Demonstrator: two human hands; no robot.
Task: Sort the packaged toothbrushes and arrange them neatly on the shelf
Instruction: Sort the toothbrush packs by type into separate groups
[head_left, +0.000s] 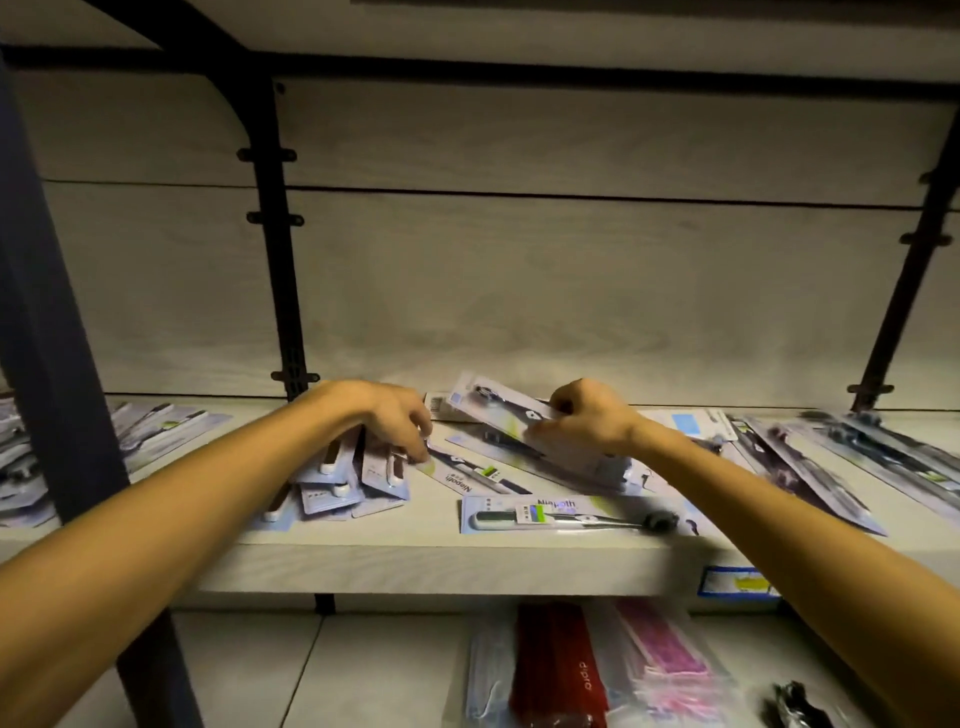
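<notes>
On shelf (426, 566): right hand (587, 415) fingers pinching toothbrush pack (498, 408), lifted.

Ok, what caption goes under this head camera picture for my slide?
Right hand lifts a toothbrush pack while left hand rests on a pile.

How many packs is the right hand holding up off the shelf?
1. The right hand pinches one toothbrush pack, tilted above the shelf. More packs may be hidden behind the hand.

Packaged toothbrushes (566, 514): pale blister cards, scattered flat and overlapping across the white shelf (415, 569); one card tilted upward.
</notes>
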